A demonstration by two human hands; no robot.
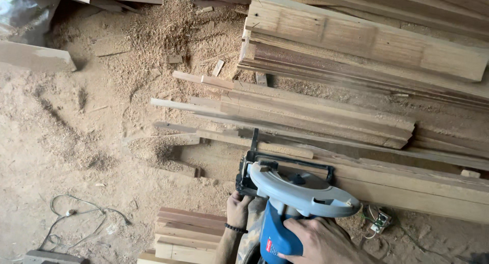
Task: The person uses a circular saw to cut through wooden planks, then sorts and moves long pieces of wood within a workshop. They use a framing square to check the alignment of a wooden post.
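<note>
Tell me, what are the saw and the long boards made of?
The circular saw looks like blue plastic on the body, with a pale grey, probably metal, blade guard that shines dully. The boards are bare, rough-sawn wood: visible grain, no paint. Sawdust covers the ground.

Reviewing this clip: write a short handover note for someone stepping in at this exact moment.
Left hand: at the front edge of the circular saw, by its base plate; beaded wristband on that wrist.
Right hand: gripping the saw's blue body from behind.
Saw sits on a long plank, its base at the plank's left end.
More planks stacked beyond; short offcuts lie near the left wrist; sawdust covers the floor.
Done: saw positioned at the plank end.
Left: no cut visible along that plank yet.
</note>
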